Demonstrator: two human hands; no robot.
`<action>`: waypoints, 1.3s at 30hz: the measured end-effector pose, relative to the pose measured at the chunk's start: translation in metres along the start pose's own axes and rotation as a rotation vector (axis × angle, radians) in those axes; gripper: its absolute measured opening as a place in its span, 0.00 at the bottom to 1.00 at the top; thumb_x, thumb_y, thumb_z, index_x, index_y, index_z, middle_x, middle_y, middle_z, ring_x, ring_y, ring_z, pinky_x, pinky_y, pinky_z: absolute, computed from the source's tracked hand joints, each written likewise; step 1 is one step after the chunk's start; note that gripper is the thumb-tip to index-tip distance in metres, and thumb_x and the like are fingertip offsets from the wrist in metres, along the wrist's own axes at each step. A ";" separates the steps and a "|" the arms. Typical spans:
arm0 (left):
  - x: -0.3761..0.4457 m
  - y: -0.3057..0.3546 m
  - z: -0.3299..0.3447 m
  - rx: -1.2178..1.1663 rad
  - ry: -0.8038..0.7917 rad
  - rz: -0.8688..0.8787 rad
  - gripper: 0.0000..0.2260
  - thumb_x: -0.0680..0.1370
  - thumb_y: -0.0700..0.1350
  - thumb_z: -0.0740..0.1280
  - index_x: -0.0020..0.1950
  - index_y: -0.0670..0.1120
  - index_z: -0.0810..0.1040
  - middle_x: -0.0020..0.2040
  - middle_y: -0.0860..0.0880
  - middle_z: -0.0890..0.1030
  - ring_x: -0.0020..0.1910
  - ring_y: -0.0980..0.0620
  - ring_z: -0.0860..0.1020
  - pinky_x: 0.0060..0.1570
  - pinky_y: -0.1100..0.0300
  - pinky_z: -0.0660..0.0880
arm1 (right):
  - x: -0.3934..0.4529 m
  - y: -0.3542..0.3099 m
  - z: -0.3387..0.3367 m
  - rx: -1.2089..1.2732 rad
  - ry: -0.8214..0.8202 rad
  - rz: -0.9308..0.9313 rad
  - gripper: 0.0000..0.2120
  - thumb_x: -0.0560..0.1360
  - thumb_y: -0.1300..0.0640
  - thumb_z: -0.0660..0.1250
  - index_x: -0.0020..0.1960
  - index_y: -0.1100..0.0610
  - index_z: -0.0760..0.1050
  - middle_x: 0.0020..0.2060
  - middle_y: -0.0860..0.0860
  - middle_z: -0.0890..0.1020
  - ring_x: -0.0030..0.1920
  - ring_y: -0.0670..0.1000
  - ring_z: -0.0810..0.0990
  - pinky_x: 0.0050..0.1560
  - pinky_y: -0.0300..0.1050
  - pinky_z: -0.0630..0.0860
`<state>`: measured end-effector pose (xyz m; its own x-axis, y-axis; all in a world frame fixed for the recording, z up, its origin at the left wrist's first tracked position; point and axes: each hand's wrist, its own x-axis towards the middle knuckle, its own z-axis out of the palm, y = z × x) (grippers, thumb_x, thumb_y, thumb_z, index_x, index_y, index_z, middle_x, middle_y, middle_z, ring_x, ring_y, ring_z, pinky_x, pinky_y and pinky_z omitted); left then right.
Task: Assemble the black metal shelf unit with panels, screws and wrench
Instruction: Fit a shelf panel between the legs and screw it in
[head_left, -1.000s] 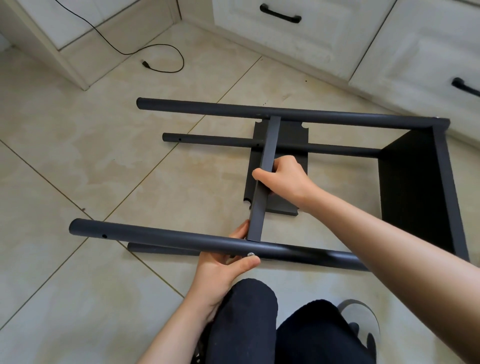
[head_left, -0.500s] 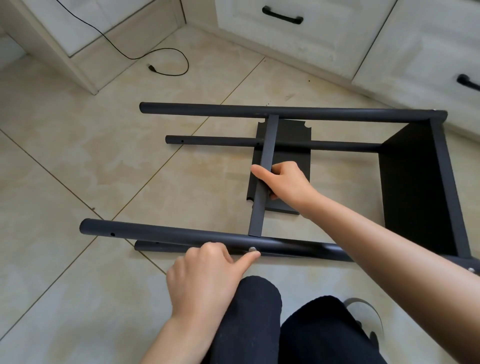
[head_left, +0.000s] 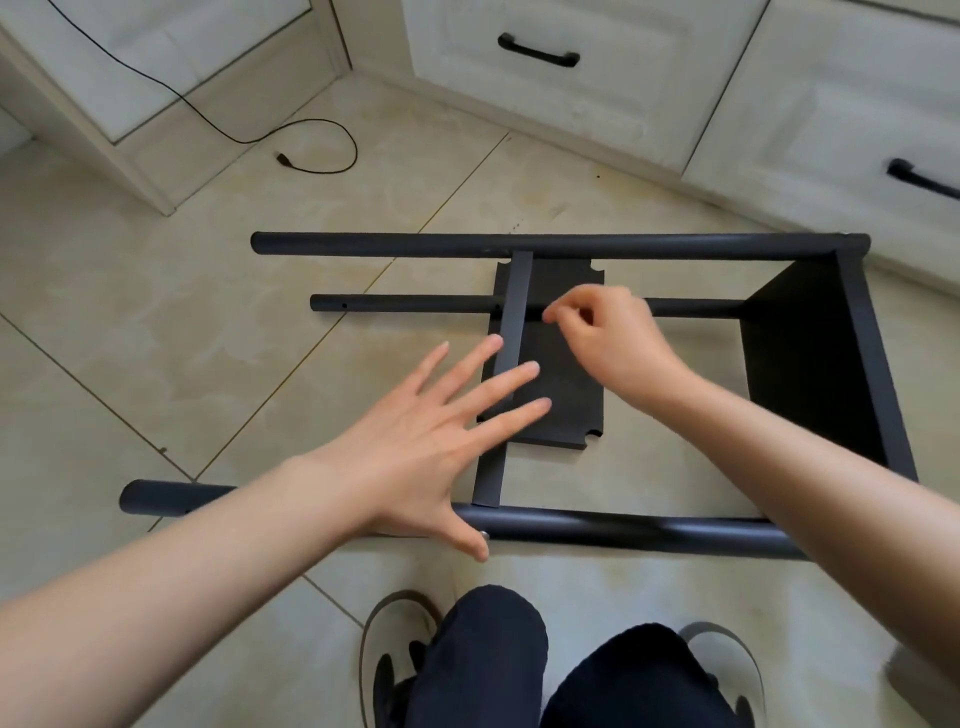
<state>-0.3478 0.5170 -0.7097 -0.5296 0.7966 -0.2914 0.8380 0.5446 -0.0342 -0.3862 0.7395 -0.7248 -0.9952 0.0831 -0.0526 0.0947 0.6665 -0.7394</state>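
The black shelf frame lies on its side on the tiled floor. Its near pole and far pole join an end panel at the right. A middle shelf panel stands on edge between the poles, its upper edge facing me. A loose black panel lies flat beneath. A silver screw head sits in the near pole. My left hand hovers above the frame with fingers spread, holding nothing. My right hand is over the lower pole, fingers loosely curled, pinching at something too small to see.
White cabinets with black handles run along the back and right. A black cable trails on the floor at the back left. My knees and shoes are at the bottom edge. Bare tiles lie to the left of the frame.
My left hand left the screw on the near pole and rose with fingers spread. My right hand let go of the middle panel's edge and moved back towards the lower pole.
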 end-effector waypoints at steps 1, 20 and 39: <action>0.004 -0.002 -0.001 0.035 -0.004 0.039 0.59 0.65 0.81 0.58 0.78 0.54 0.26 0.79 0.51 0.27 0.74 0.46 0.21 0.75 0.41 0.29 | 0.006 -0.001 -0.006 -0.051 0.025 -0.046 0.13 0.81 0.60 0.58 0.55 0.57 0.82 0.47 0.50 0.84 0.48 0.49 0.80 0.44 0.35 0.70; 0.034 -0.013 -0.005 0.094 0.111 0.381 0.39 0.65 0.81 0.59 0.42 0.43 0.64 0.44 0.47 0.60 0.55 0.41 0.71 0.77 0.38 0.53 | 0.117 -0.005 -0.019 -0.827 -0.293 -0.502 0.19 0.77 0.47 0.65 0.52 0.64 0.74 0.44 0.56 0.71 0.44 0.55 0.69 0.44 0.52 0.72; 0.031 -0.003 0.005 0.221 0.105 0.392 0.42 0.63 0.83 0.58 0.42 0.41 0.66 0.46 0.43 0.72 0.57 0.39 0.73 0.75 0.35 0.50 | 0.113 0.009 -0.028 -0.877 -0.342 -0.461 0.22 0.78 0.43 0.62 0.48 0.64 0.73 0.41 0.56 0.71 0.37 0.57 0.73 0.37 0.48 0.65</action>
<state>-0.3658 0.5390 -0.7240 -0.1678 0.9597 -0.2254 0.9797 0.1368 -0.1468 -0.4972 0.7754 -0.7187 -0.8811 -0.4384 -0.1773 -0.4459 0.8951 0.0027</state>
